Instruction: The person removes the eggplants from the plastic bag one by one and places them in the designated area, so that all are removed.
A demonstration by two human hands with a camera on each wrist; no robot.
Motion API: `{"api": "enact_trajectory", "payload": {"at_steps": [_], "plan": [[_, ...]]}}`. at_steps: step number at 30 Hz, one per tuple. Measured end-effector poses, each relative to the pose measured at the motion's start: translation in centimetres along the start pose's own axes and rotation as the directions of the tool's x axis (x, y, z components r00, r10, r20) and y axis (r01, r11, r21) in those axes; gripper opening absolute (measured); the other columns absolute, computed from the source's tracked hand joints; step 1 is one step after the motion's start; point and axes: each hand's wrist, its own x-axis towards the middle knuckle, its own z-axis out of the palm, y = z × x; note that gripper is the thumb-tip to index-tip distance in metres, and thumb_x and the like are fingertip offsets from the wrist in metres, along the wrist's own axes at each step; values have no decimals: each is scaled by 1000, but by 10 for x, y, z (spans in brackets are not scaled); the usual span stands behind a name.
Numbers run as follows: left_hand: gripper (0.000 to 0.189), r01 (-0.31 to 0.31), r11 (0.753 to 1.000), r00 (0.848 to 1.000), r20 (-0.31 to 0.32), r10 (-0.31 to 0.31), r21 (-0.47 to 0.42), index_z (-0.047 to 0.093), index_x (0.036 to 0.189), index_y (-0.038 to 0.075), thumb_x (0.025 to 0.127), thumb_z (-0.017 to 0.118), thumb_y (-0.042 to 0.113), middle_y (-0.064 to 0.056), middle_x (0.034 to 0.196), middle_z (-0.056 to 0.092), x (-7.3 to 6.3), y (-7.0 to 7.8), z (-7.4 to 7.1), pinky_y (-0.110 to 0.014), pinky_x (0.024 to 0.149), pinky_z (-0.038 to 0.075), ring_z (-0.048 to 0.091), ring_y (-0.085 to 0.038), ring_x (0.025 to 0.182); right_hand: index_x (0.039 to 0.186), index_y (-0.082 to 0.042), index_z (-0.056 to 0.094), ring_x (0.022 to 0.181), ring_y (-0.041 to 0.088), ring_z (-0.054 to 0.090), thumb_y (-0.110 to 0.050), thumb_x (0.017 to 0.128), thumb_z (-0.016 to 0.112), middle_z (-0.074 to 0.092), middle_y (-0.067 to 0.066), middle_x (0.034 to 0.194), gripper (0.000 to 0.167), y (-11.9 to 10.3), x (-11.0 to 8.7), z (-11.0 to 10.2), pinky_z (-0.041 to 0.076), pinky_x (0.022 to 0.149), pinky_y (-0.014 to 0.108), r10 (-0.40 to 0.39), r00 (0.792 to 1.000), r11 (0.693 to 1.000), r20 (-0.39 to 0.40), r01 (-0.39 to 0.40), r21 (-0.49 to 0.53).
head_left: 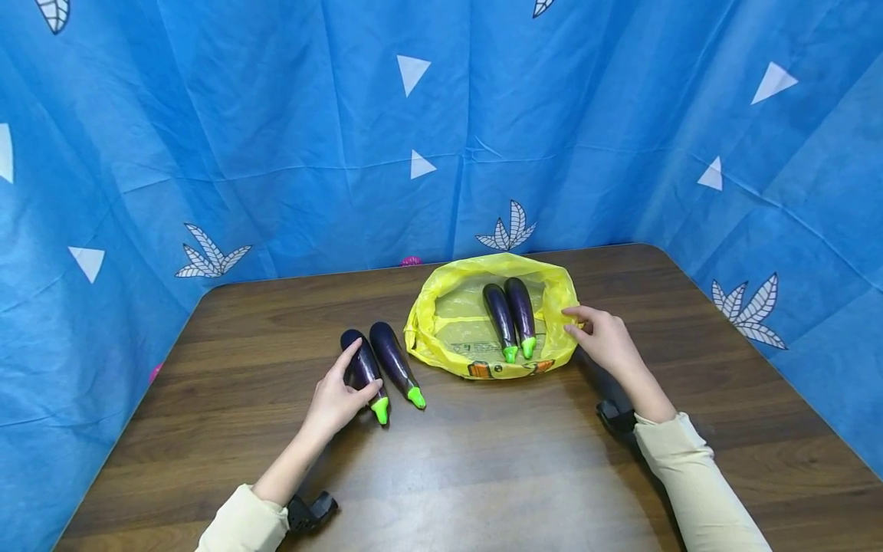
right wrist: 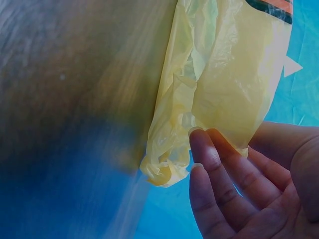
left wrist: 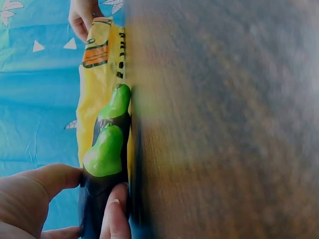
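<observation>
My left hand [head_left: 334, 405] holds a dark purple eggplant [head_left: 366, 366] with a bright green stem, thumb on one side and fingers on the other. The eggplant lies on the table, and its green end [left wrist: 104, 154] shows close up in the left wrist view. A second eggplant [head_left: 395, 360] lies just right of it. Further right stands a yellow plastic bag [head_left: 448, 276], its mouth spread wide, with two eggplants [head_left: 498, 310] side by side inside. At the bag's right edge, my right hand [head_left: 607, 341] pinches the rim between thumb and fingers; the contact is partly hidden.
A brown wood-grain table [head_left: 483, 460] carries everything. Blue curtains [head_left: 310, 115] with white triangles and leaf prints rise behind the table and along its sides. A black wrist device [head_left: 310, 512] is on the left wrist, another [head_left: 616, 418] on the right.
</observation>
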Motion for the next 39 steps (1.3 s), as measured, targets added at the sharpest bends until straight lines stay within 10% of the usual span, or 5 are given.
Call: {"api": "enact_trajectory", "payload": {"at_steps": [10,13,18,21,39], "plan": [[75,17,1000,999,42,-16,-10,28,147,13,85,69,17,-4,55,52,-1,-1,1,-27,44,38,50,-14,44,115,5,62,58,22,45,-2,88,64,56,12,79,29,0,0,0,39,49,31,2,1000,1000,4,-2,-2],[75,-8,1000,999,32,8,-7,29,147,11,84,70,15,-16,86,63,0,-2,2,-31,47,44,55,-19,49,115,5,62,58,21,44,-3,88,64,56,12,79,28,0,0,0,38,49,31,1,1000,1000,6,-1,-3],[76,-77,996,997,8,76,53,31,145,6,82,71,16,-26,142,34,2,-4,2,-51,91,41,49,-38,114,115,5,62,59,22,44,-2,88,64,55,12,78,28,1,-1,0,38,49,31,0,1000,1000,4,0,0],[77,-78,994,997,7,78,75,30,146,5,82,72,18,-26,143,31,2,-5,1,-56,99,29,31,-42,129,115,5,62,59,22,44,-2,87,64,56,12,79,28,1,0,0,38,50,31,-4,1000,1000,3,4,1],[81,-51,990,999,7,51,132,26,146,3,83,71,26,-30,141,32,-2,-2,-12,-57,98,30,31,-44,127,115,4,62,66,25,49,-3,88,64,61,17,89,28,1,0,1,42,53,33,-13,1000,1000,3,13,13]]}}
